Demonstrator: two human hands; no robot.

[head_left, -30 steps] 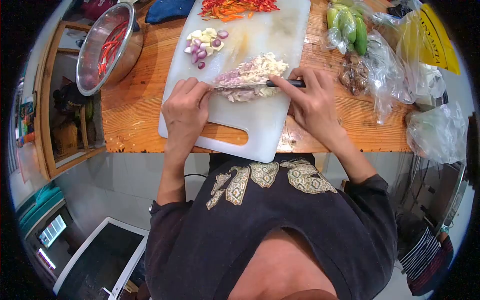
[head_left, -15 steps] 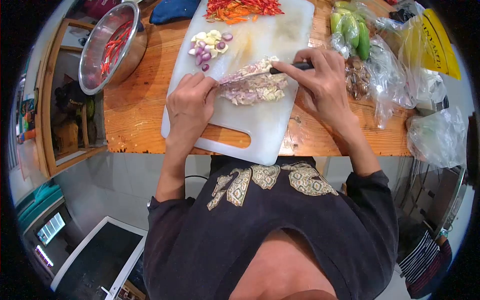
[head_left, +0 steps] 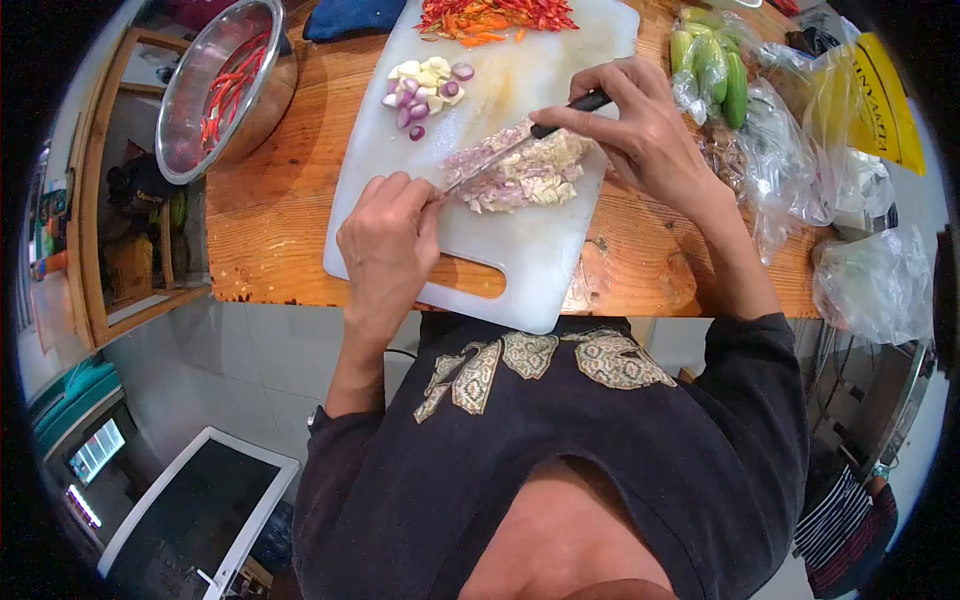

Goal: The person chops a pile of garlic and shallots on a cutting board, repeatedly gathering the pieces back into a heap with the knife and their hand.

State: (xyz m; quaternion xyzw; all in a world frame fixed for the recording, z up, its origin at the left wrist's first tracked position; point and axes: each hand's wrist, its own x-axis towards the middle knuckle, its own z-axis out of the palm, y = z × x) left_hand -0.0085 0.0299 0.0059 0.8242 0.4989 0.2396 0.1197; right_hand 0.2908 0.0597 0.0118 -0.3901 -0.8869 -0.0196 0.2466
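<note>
My right hand [head_left: 640, 125] is closed round the black handle of a knife [head_left: 500, 155], whose blade slants down to the left across a pile of chopped shallots and garlic [head_left: 530, 180]. At the blade's tip my left hand [head_left: 395, 235] is closed, its thumb and fingers pinching the tip end. The pile lies on a white cutting board [head_left: 480, 235] with a slot handle at its near edge. Above it on the board sit whole peeled garlic cloves and shallots [head_left: 425, 90]. Sliced red and orange chillies [head_left: 495, 18] are heaped at the far end.
A metal bowl [head_left: 275, 95] holding red chillies stands at the left of the wooden table [head_left: 270, 230]. Bagged green vegetables [head_left: 712, 70], clear plastic bags [head_left: 780, 160] and a yellow bag [head_left: 885, 95] lie at the right. A blue cloth [head_left: 350, 18] is at the back.
The knife's handle end has swung up and away, so the blade slants more steeply over the pile. My right hand rose with it; my left hand dropped slightly, still at the tip.
</note>
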